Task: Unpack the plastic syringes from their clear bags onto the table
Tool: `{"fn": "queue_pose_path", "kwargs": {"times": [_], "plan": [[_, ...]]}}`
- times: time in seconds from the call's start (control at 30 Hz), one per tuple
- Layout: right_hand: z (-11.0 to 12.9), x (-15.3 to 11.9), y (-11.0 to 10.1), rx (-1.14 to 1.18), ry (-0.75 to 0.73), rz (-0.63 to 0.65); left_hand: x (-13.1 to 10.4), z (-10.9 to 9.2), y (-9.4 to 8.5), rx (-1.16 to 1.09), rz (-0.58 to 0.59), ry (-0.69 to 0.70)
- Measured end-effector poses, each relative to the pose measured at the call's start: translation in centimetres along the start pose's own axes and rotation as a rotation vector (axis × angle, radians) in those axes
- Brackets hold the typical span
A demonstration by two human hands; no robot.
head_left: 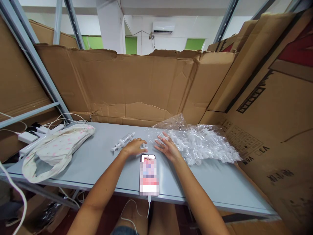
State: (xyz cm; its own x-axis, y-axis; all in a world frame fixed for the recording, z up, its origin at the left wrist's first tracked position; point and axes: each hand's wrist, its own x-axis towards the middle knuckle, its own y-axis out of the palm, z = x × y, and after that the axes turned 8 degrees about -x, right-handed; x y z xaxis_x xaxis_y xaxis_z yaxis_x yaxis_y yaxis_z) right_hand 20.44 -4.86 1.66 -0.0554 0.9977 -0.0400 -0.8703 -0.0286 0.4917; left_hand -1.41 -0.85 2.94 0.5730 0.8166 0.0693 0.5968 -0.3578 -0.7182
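Note:
My left hand [134, 147] is over the grey tabletop, thumb and fingers bent around a small clear plastic piece [144, 146]; its exact kind is hard to make out. Just left of that hand lies a clear plastic syringe [124, 140] with a white plunger, slanting across the table. My right hand [168, 147] is palm-inward with fingers spread, holding nothing I can see, beside the mouth of a transparent bag [207, 142]. Many clear and white syringe-like parts fill the bag. A phone [149, 176] with a blurred screen lies between my forearms.
On the left are a white cloth bag [58, 148] with pink spots and white power strips [36, 143] with cables. Cardboard [137, 85] walls the back, and a large carton [269, 137] stands right. A white cable [149, 209] hangs from the phone over the table's front edge.

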Motion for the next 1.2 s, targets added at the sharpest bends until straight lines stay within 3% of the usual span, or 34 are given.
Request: {"fn": "queue_pose_path", "kwargs": {"times": [0.27, 0.63, 0.73, 0.87, 1.03, 1.2], "plan": [[0.5, -0.3, 0.2, -0.055, -0.079, 0.005, 0.0, -1.1, 1.6, 0.109, -0.046, -0.014], [0.9, -0.3, -0.2, -0.087, -0.091, 0.009, 0.3, 0.1, 1.1, 0.16, -0.107, -0.087], [0.9, -0.2, -0.2, -0.096, -0.093, 0.008, 0.2, -0.2, 1.2, 0.145, -0.175, -0.097], [1.1, -0.4, -0.2, -0.134, -0.109, -0.018, 0.2, -0.4, 1.5, 0.139, -0.291, -0.009], [1.6, -0.6, 0.1, -0.155, -0.173, -0.043, 0.7, -0.8, 1.6, -0.051, -0.336, 0.091], [1.8, -0.8, 0.3, -0.162, -0.21, -0.051, 1.2, -1.4, 1.8, -0.304, -0.361, 0.102]]}}
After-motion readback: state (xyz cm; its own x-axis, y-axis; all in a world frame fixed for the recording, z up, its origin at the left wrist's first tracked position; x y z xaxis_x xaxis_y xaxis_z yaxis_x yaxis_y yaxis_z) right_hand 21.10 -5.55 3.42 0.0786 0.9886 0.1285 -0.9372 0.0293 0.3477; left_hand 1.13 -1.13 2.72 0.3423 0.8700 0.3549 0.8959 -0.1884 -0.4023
